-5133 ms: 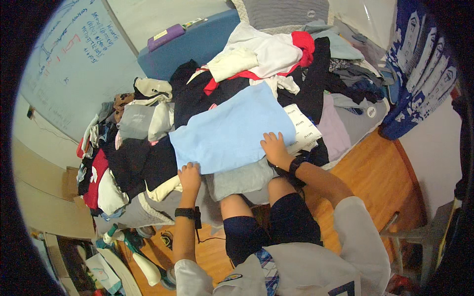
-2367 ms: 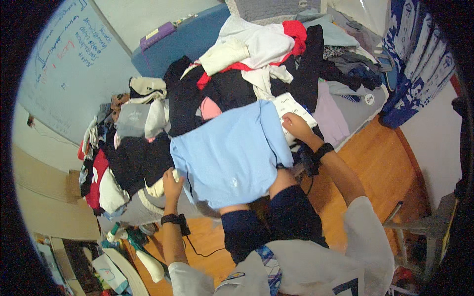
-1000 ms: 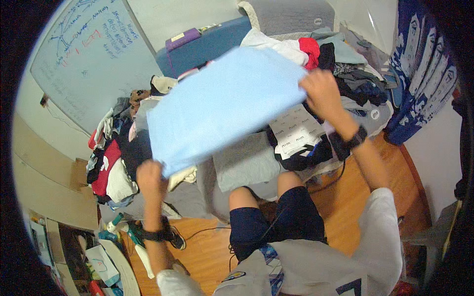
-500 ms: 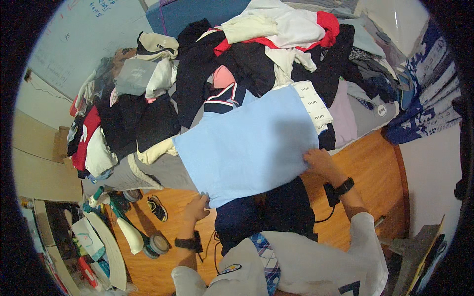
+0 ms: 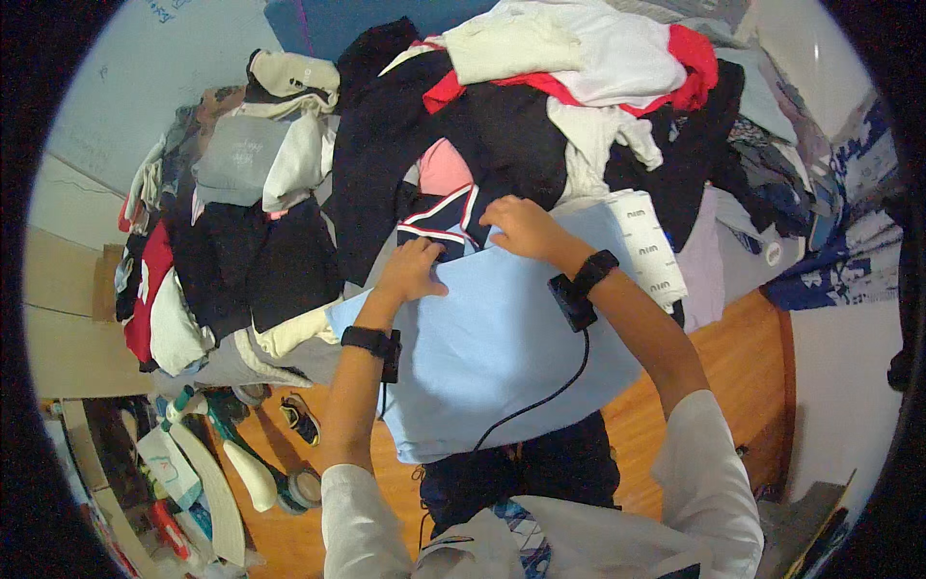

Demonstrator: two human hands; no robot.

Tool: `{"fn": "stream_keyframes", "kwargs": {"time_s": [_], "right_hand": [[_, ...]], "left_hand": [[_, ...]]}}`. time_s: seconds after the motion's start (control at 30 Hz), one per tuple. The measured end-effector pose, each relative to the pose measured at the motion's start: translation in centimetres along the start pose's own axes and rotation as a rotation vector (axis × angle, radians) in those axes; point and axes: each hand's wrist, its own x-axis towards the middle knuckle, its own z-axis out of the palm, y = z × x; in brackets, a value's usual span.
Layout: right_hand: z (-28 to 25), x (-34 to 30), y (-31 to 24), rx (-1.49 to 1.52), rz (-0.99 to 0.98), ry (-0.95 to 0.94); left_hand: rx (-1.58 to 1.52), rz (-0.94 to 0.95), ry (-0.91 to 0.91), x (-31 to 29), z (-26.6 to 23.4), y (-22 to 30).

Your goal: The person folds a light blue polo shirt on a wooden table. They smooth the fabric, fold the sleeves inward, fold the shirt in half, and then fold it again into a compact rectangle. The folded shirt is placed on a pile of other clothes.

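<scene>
A light blue polo shirt [image 5: 502,357] lies folded over the front of the clothes heap, its lower part hanging towards my legs. At its far edge shows a dark collar [image 5: 449,217] with white and red stripes. My left hand [image 5: 413,270] rests at the shirt's upper edge, just left of the collar, with the thumb apart from the fingers. Right of the collar, my right hand [image 5: 521,230] has its fingers curled on the shirt's edge. A white patterned cloth [image 5: 651,251] lies along the shirt's right side.
A big heap of clothes covers the bed, including black trousers [image 5: 299,261], a white and red garment [image 5: 627,58] and a grey shirt [image 5: 236,159]. A shoe [image 5: 299,420] and a scooter [image 5: 241,454] are on the wooden floor [image 5: 357,482] to the left. A patterned curtain [image 5: 830,251] hangs at right.
Both hands have left the shirt's near and right edges and reached forward to its far edge by the collar. The near edge now hangs lower, nearer my body.
</scene>
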Motion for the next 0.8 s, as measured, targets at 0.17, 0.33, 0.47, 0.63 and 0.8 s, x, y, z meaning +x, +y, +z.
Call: {"fn": "stream_keyframes", "kwargs": {"time_s": [0.17,0.33,0.47,0.63,0.8], "right_hand": [[2.8,3.7,1.8,0.134,0.340,0.208],[2.0,5.8,2.9,0.327,0.401,-0.227],[1.3,5.8,2.2,0.342,0.224,-0.474],[0.2,4.0,0.7,0.015,-0.111,-0.205],[-0.6,0.8,-1.6,0.047,-0.459,0.035]], "left_hand": [[0.048,-0.049,-0.057,-1.2,0.1,-0.4],[-0.040,0.139,-0.027,-0.9,0.6,0.6],[-0.217,0.068,-0.071,-0.3,1.2,1.9],[0.077,0.080,-0.079,-2.6,1.1,4.7],[0.275,0.329,0.283,-6.4,1.7,6.5]]}}
